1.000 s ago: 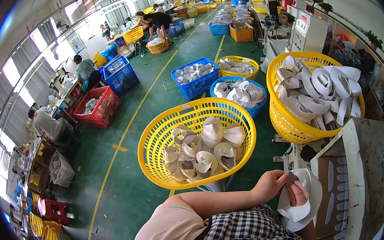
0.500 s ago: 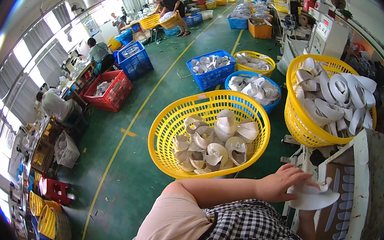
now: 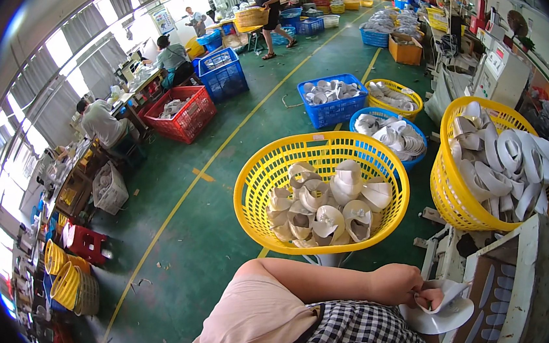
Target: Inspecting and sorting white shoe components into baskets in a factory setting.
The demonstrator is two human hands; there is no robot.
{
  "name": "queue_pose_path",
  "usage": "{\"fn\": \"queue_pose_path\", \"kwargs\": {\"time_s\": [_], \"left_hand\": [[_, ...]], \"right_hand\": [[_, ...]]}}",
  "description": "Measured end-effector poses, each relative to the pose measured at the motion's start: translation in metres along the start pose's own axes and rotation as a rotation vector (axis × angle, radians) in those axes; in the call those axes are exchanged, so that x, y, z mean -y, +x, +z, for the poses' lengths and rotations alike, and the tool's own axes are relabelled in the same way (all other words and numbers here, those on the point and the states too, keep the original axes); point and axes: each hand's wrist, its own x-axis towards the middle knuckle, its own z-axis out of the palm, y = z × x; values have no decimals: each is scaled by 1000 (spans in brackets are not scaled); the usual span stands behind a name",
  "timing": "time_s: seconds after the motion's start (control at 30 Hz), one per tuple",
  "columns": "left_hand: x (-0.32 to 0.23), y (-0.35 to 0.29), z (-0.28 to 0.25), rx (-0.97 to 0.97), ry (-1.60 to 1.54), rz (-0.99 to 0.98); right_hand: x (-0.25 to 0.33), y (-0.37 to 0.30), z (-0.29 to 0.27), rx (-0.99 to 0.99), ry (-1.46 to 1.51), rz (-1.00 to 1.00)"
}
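at the far left, a red stool (image 3: 86, 244) stands on the green floor (image 3: 184, 258). then come a red crate (image 3: 197, 121), a blue crate (image 3: 226, 83) just beside it, and a person (image 3: 268, 5) upright with a yellow tub (image 3: 251, 19). nearer, a yellow basket (image 3: 327, 248) holds curled pieces (image 3: 329, 224). below it, the left hand (image 3: 396, 283) has its fingers bent together onto the white piece (image 3: 439, 322), which lies over checked cloth (image 3: 366, 327). more fingertips show inside its curl; i cannot tell whose. the right hand's own fingers cannot be made out. right of the piece stands a pale box (image 3: 535, 279), and near that a fuller basket (image 3: 459, 188) of white strips (image 3: 508, 151).
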Motion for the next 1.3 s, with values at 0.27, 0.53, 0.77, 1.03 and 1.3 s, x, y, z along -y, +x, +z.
{"fn": "queue_pose_path", "kwargs": {"time_s": [0.27, 0.53, 0.77, 1.03, 1.3], "left_hand": [[4, -22, -8, -31, -318, -105], [24, -23, 24, -423, -522, -98], [36, -16, 4, -324, -364, -425], [27, -4, -2, -175, -797, -654], [45, 4, 28, -199, -1382, -643]], "right_hand": [[237, 187, -150, -917, 1113, 1312], [306, 190, -174, -407, 1218, 701], [284, 198, -157, -483, 781, 711], [287, 202, -166, -428, 654, 722], [291, 186, -166, -474, 875, 824]]}}
